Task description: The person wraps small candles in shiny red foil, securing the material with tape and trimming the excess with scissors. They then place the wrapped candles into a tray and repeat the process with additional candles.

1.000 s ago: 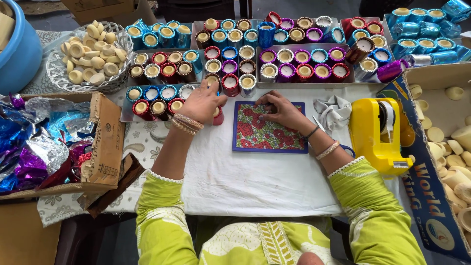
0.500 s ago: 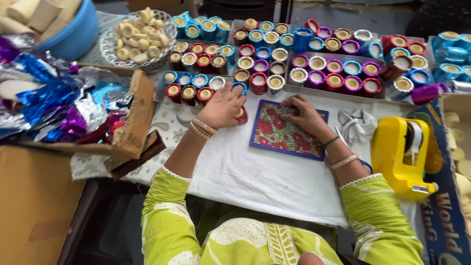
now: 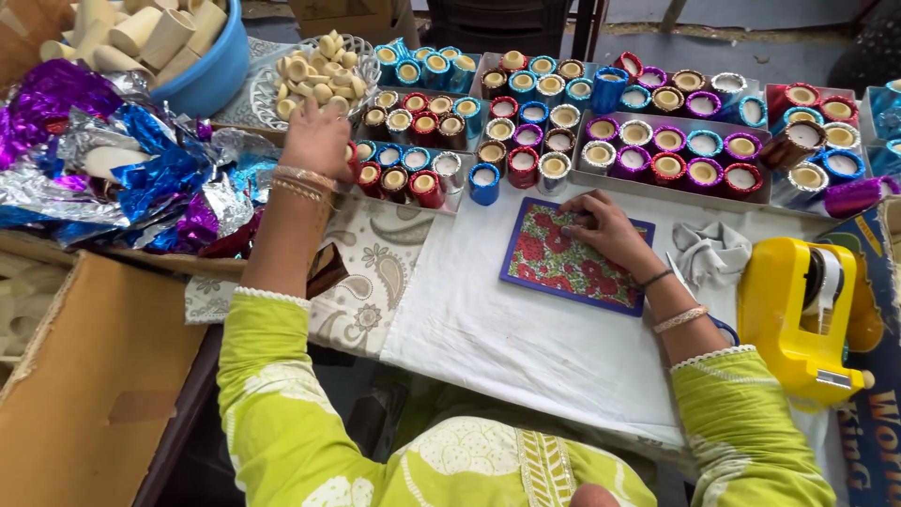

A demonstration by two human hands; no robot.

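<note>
Reaching with my left hand toward the candles while my right hand rests on the tile

Nearest me, my right hand lies flat on the red-flowered, blue-edged tile on the white cloth, fingers loosely spread and gripping nothing; a yellow tape dispenser stands well to its right, a grey rag between them. My left hand is farther out at the near edge of the wire basket of bare wax candles, its back to me, so I cannot tell whether the fingers are closed on anything. Crumpled foil lies left of it. Beyond, trays of foil-wrapped candles run across the table, and a blue bucket sits far left
</note>
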